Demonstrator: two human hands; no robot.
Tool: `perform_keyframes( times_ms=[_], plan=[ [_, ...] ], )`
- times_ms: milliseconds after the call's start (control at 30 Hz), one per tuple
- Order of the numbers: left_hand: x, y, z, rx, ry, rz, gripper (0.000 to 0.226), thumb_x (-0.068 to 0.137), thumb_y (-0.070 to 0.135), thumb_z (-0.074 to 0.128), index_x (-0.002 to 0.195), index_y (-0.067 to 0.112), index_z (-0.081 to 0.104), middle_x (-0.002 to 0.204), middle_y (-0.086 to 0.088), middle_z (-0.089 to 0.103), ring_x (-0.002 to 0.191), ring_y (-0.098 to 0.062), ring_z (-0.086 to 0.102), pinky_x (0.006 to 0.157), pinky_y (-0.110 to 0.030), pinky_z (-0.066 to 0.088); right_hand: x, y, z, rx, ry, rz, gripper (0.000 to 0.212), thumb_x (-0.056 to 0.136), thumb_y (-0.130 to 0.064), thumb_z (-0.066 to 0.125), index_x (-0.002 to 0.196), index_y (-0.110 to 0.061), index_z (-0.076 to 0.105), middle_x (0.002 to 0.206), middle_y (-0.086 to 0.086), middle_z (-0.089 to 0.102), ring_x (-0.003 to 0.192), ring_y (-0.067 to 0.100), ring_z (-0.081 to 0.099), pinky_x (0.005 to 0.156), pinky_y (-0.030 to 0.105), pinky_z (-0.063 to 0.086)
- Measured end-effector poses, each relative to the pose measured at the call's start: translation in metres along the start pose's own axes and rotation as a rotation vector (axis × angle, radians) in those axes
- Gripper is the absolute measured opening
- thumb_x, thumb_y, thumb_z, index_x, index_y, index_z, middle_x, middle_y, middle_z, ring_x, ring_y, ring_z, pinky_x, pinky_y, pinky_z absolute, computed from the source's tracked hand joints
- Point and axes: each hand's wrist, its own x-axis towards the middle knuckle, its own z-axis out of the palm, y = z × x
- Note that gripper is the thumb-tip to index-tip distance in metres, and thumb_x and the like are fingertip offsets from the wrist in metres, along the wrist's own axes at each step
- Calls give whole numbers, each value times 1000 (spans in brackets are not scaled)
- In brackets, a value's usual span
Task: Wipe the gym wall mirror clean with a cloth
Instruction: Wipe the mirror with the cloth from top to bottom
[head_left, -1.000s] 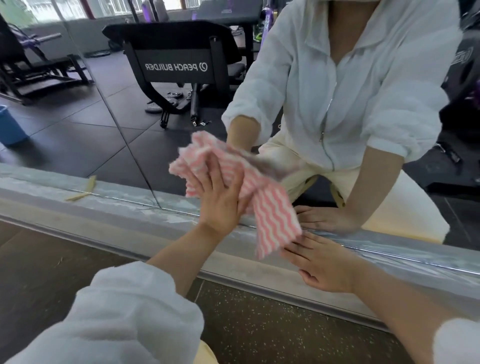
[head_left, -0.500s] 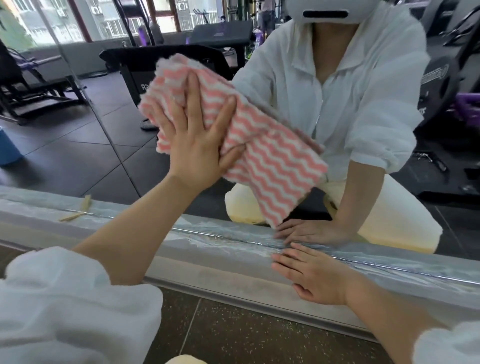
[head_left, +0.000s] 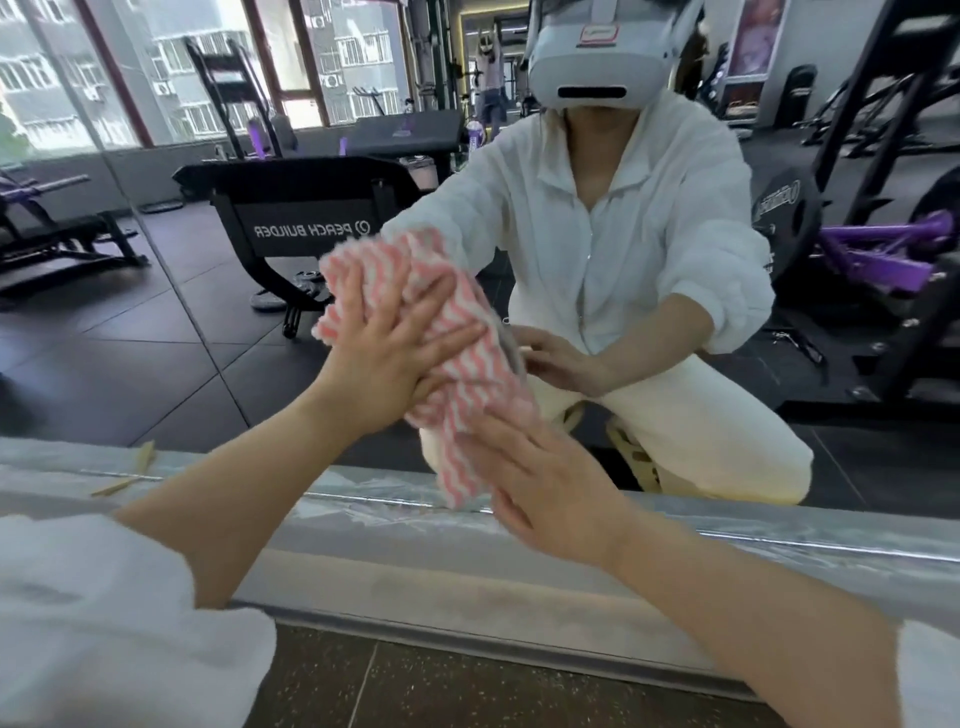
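Observation:
A pink-and-white wavy-striped cloth (head_left: 462, 364) lies bunched against the wall mirror (head_left: 156, 322). My left hand (head_left: 395, 353) presses flat on its upper part with the fingers spread and straight. Lower and to the right, my right hand (head_left: 540, 483) is lifted off the ledge, fingers straight, touching the cloth's hanging lower end. Both hands are motion-blurred. The mirror shows a crouching person in white and the gym behind.
A grey metal ledge (head_left: 779, 551) runs along the mirror's foot, with a yellowish scrap (head_left: 130, 473) lying on its left part. Speckled dark floor (head_left: 467, 691) lies below. A vertical mirror seam (head_left: 171, 291) runs on the left.
My left hand and the cloth moved right and down on the glass. My right hand left the ledge and rose to the cloth's lower end. The view tilted upward.

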Motion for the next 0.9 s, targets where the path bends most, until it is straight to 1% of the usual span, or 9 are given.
perform_keyframes(
  times_ms=[100, 267, 367, 467, 600, 667, 767, 833, 900],
  plan=[
    [54, 6, -19, -72, 19, -183, 50, 98, 55, 25, 143, 33, 30, 149, -20, 16, 130, -52, 21, 94, -76, 5, 30, 18, -25, -158, 44, 225, 50, 91, -18, 40, 137, -1, 47, 143, 19, 46, 134, 34, 41, 113, 47, 30],
    [102, 57, -22, -153, 44, -371, 49, 99, 53, 20, 143, 34, 29, 151, -23, 21, 130, -60, 24, 95, -76, 4, 15, 43, -60, -374, 4, 436, 56, 92, -25, 34, 137, 6, 46, 146, 21, 42, 136, 35, 39, 110, 49, 35],
    [127, 93, -20, -182, 97, -327, 48, 98, 52, 23, 143, 35, 26, 150, -15, 14, 134, -49, 15, 99, -75, -1, -21, 52, -71, -432, 33, 491, 54, 96, -25, 29, 137, 7, 45, 146, 24, 41, 138, 38, 35, 110, 49, 30],
    [148, 132, -17, -237, 130, -232, 48, 100, 51, 19, 143, 34, 32, 151, -12, 23, 136, -42, 17, 103, -70, -9, -59, 58, -76, -432, 87, 565, 55, 102, -24, 17, 136, 11, 44, 146, 27, 37, 139, 40, 32, 111, 51, 30],
    [154, 170, -18, -212, 117, -134, 56, 90, 46, 43, 143, 31, 38, 152, -5, 34, 139, -33, 20, 110, -64, -9, -82, 49, -70, -201, 288, 778, 62, 89, -16, 31, 148, -3, 14, 154, 18, 13, 144, 34, 15, 109, 56, 32],
    [146, 170, -18, -196, 117, -120, 59, 89, 49, 48, 144, 30, 38, 151, -3, 37, 141, -32, 20, 113, -60, -6, -82, 47, -64, -202, 327, 802, 64, 90, -19, 32, 148, -4, 8, 154, 17, 10, 144, 35, 9, 110, 60, 26],
    [121, 157, -13, -232, 122, -153, 57, 92, 50, 40, 144, 28, 38, 152, -6, 33, 146, -31, 7, 115, -57, 2, -71, 53, -54, -330, 296, 802, 60, 99, -37, 30, 148, -6, 15, 153, 24, 9, 141, 41, 4, 111, 61, 9],
    [91, 145, -6, -225, 76, -240, 61, 94, 53, 36, 149, 28, 24, 156, -9, 23, 147, -30, -4, 117, -54, 4, -56, 56, -47, -419, 256, 761, 61, 99, -47, 28, 150, -15, 19, 153, 24, 10, 140, 44, 5, 109, 62, 3],
    [60, 139, 2, -210, 28, -328, 69, 96, 56, 32, 153, 27, 6, 160, -9, 0, 147, -28, -4, 118, -51, 6, -45, 58, -45, -507, 216, 684, 64, 97, -48, 33, 153, -23, 13, 154, 20, 8, 141, 44, 5, 109, 63, 0]
  ],
)
